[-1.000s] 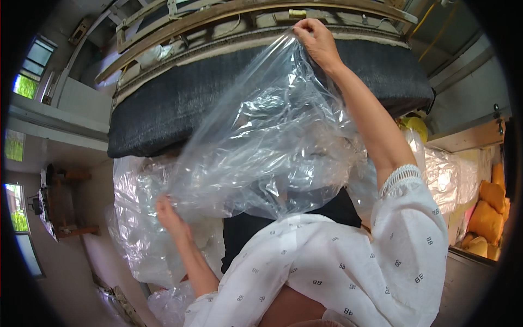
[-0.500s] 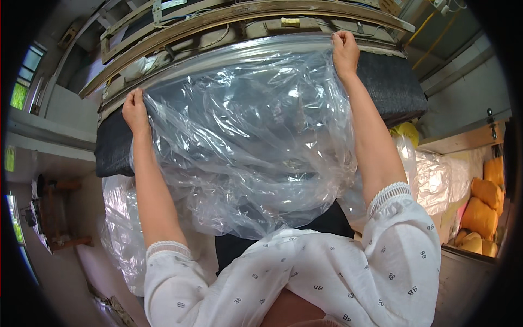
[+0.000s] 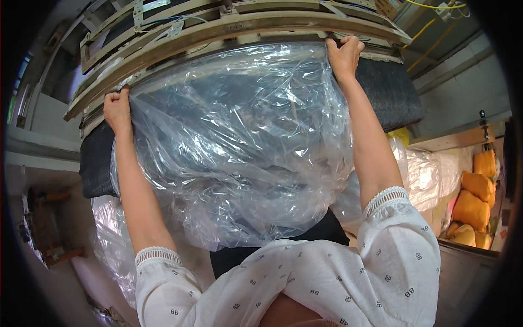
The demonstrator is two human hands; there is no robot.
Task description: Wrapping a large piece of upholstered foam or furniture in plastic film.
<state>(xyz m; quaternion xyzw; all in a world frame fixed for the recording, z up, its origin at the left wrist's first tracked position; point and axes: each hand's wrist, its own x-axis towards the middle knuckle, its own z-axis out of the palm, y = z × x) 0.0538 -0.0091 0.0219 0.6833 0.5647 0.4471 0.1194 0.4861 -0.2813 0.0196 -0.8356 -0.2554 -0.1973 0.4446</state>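
A wide, crinkled sheet of clear plastic film (image 3: 234, 125) is stretched across the black-covered work surface and hangs down toward my lap in loose folds. My left hand (image 3: 117, 111) is closed on its far left corner, fingertips pinched together. At the far right corner, my right hand (image 3: 344, 59) grips the film between thumb and fingers. The film's far edge runs between both hands, just under a long wooden bar (image 3: 239, 27). That bar partly hides the strip beneath it.
Behind the bar lies a wooden frame (image 3: 174, 27) with metal brackets and cables. Black covering (image 3: 388, 90) shows beyond the film on both sides. More clear plastic (image 3: 433, 177) is heaped at right, near stacked orange bundles (image 3: 473, 210). Plastic also hangs at lower left (image 3: 111, 234).
The wooden bar has come down nearer to the film's far edge, covering the strip and the small yellow piece there. My left hand has shifted left and the film looks pulled wider.
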